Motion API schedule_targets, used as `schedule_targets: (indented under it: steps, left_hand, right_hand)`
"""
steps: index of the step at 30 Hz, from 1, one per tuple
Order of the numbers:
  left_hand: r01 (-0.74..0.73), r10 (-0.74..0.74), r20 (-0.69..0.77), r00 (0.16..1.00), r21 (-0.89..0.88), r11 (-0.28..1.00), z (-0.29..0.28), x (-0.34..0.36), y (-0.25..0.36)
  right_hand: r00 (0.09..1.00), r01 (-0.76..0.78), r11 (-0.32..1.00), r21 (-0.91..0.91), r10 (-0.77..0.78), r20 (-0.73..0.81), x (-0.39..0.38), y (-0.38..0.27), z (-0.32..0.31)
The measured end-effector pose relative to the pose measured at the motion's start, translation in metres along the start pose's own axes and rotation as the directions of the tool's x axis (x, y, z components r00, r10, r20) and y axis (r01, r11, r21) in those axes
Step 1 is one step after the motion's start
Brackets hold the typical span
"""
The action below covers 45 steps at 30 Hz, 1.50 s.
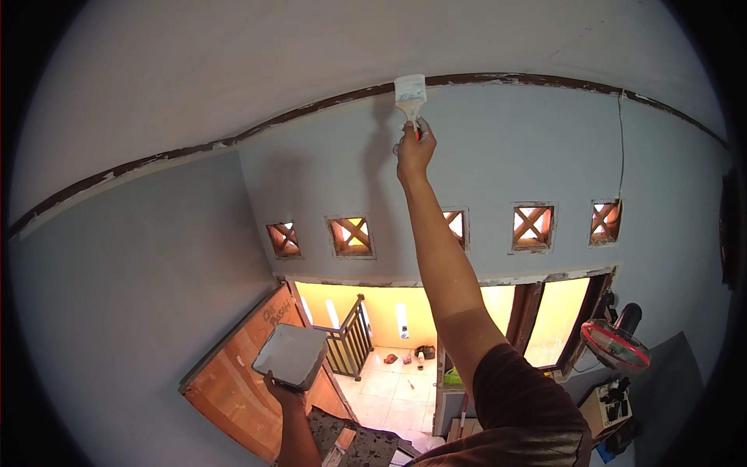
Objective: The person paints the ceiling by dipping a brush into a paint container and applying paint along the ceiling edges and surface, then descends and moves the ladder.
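High on the pale blue wall, my right hand point(415, 148) grips a paintbrush point(410, 91) by its handle, my arm stretched up. The white-coated bristles lie against the dark brown trim point(506, 79) where wall meets ceiling; whether they press on it is hard to tell. The trim has patchy white marks. Lower left, my left hand point(280, 395) holds up a dark square tray point(313, 375) of pale paint by its near side. The brush casts a shadow on the wall to its left.
An orange wooden door point(233, 373) stands open at lower left, beside a doorway to a tiled balcony point(389, 405) with railing point(350, 350) and small items. Square vents point(349, 237) line the wall. A red-rimmed fan point(615, 342) and wooden box point(599, 412) are at right.
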<state>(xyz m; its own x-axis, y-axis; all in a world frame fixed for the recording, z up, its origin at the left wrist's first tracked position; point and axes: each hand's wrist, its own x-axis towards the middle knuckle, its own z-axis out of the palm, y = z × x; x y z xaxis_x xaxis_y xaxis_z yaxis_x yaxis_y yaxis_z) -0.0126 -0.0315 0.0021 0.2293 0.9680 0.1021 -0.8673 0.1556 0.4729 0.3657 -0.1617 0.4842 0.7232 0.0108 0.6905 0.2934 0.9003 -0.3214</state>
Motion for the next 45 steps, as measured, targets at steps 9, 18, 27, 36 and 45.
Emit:
schedule_targets:
  steps: [9, 18, 27, 36, 45]
  left_hand:
    - [-0.011, 0.012, 0.045, 0.999, -0.03, 1.0, -0.002, 0.004, 0.005]
    - [0.001, -0.001, 0.022, 1.0, -0.014, 1.0, -0.012, 0.008, 0.003]
    - [0.025, -0.025, 0.009, 1.0, 0.023, 0.999, -0.008, -0.001, 0.001]
    - [-0.013, 0.009, 0.032, 0.999, 0.113, 0.993, -0.012, -0.002, 0.006]
    - [-0.01, 0.009, 0.009, 1.0, 0.174, 0.985, 0.008, -0.014, 0.006]
  right_hand:
    - [0.968, 0.225, 0.971, 0.084, -0.233, 0.091, -0.045, -0.031, 0.078]
    - [0.806, 0.575, 0.812, 0.097, -0.583, 0.103, -0.167, -0.098, 0.129]
    - [0.867, 0.407, 0.908, 0.099, -0.418, 0.27, -0.113, -0.098, 0.095]
    - [0.976, 0.205, 0.947, 0.249, -0.218, 0.025, -0.011, -0.025, 0.027]
    - [0.962, 0.196, 0.981, -0.014, -0.195, -0.189, 0.061, 0.006, -0.057]
